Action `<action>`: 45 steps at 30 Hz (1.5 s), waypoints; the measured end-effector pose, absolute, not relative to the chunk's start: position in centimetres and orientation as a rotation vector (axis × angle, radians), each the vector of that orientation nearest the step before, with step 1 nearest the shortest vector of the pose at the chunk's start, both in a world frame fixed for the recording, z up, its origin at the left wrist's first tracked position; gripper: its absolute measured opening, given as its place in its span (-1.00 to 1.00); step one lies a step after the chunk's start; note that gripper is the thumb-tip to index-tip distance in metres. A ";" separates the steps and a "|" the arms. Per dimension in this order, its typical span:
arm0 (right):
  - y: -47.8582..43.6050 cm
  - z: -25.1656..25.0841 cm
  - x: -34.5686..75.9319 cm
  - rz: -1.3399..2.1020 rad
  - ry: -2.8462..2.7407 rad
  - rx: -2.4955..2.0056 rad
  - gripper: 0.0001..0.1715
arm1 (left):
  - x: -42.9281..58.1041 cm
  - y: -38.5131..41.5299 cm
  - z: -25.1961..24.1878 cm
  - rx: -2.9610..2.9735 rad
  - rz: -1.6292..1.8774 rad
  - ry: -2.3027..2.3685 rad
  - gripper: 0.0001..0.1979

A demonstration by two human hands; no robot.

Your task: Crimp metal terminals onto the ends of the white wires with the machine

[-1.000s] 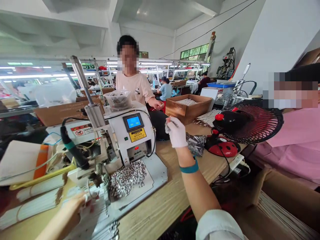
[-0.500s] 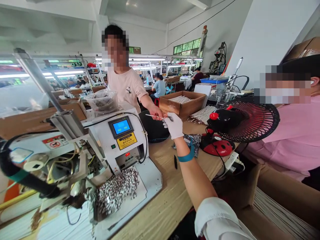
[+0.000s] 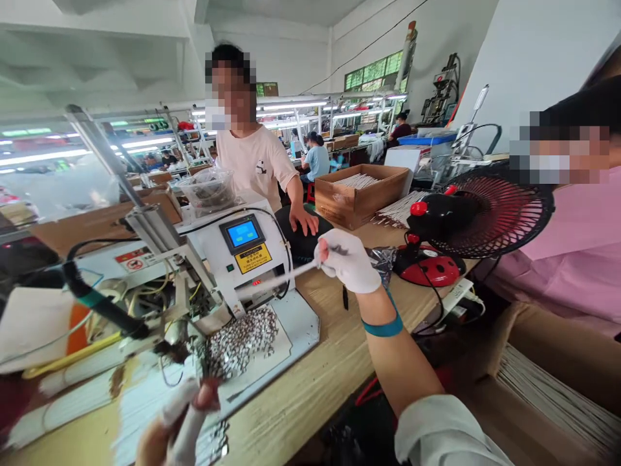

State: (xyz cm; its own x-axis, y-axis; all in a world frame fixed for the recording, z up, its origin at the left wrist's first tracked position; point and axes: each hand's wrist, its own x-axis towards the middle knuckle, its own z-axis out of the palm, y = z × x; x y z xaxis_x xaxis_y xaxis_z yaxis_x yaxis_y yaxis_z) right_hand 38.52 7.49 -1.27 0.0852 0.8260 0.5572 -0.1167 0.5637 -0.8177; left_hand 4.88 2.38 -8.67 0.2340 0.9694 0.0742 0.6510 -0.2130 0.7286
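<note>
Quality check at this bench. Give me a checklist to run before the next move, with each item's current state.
Wire grip: ok, the gloved right hand pinches the white wire.
Wire tip: cannot tell whether it sits in the crimping machine; it points toward the machine's front.
Touchscreen: ok, lit blue; its reading is too small to read.
Metal terminals: ok, heaped on the machine's tray.
Co-worker's hand: ok, apart from the wire.
Left hand: cannot tell, blurred at the frame's lower edge.
</note>
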 end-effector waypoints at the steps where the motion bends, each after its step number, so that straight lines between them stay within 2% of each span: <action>1: 6.7 -1.2 38.0 0.900 -1.429 -0.683 -0.77 | 5.6 3.0 -7.8 1.894 0.892 1.446 -0.53; 4: 5.2 -0.8 36.3 1.037 -1.763 -0.650 -0.86 | 8.6 4.2 -5.1 1.714 1.134 1.255 -0.54; 8: 4.9 -0.2 34.5 0.977 -1.995 -0.634 -0.96 | 12.7 3.5 -2.7 1.791 0.826 1.024 -0.60; 12: 4.7 0.0 33.5 0.911 -2.077 -0.682 -0.93 | 14.8 2.1 -2.3 1.816 0.807 0.994 -0.67; 20: 4.3 -0.1 33.2 0.888 -2.025 -0.689 -0.83 | 14.7 1.6 -3.2 1.688 0.872 1.013 -0.68; 27: 4.6 -0.4 32.9 0.969 -1.929 -0.696 -0.90 | 15.1 1.5 -4.3 1.511 0.993 0.904 -0.68; 36: 5.2 -1.2 32.6 1.069 -1.698 -0.681 -0.98 | 15.8 1.7 -5.1 1.153 0.919 0.734 -0.69; 38: 5.5 -1.5 33.2 1.085 -1.595 -0.551 -0.90 | 16.1 1.8 -5.0 1.068 0.930 0.711 -0.70; 41: 5.8 -2.2 36.0 1.027 -1.391 -0.054 -0.56 | 16.5 2.2 -4.9 0.885 0.933 0.656 -0.72; 43: 5.7 -3.0 39.2 0.966 -1.377 0.026 -0.36 | 16.7 2.5 -4.7 0.787 0.924 0.633 -0.72; 45: 5.3 -4.0 42.7 0.767 -1.277 -0.051 -0.30 | 16.8 2.8 -4.6 0.731 0.922 0.610 -0.74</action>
